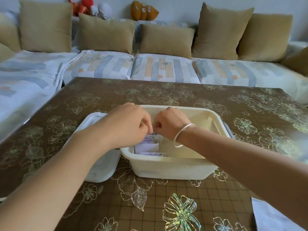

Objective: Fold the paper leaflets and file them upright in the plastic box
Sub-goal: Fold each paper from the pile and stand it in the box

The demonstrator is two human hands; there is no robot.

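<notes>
A cream plastic box point(168, 167) stands on the brown flowered table. Several folded paper leaflets point(147, 146) stand upright in its left end. My left hand point(126, 124) and my right hand point(170, 122) are both over the box's left part, knuckles up and fingers curled down. Between them they pinch the top edge of a folded leaflet point(153, 134) that stands among the others. A silver bangle sits on my right wrist. Much of the pinched leaflet is hidden under the hands.
The box's white lid point(98, 164) lies on the table just left of the box, partly under my left forearm. A flat paper sheet point(273, 217) shows at the table's near right corner. A sofa with tan cushions point(103, 34) runs behind and to the left.
</notes>
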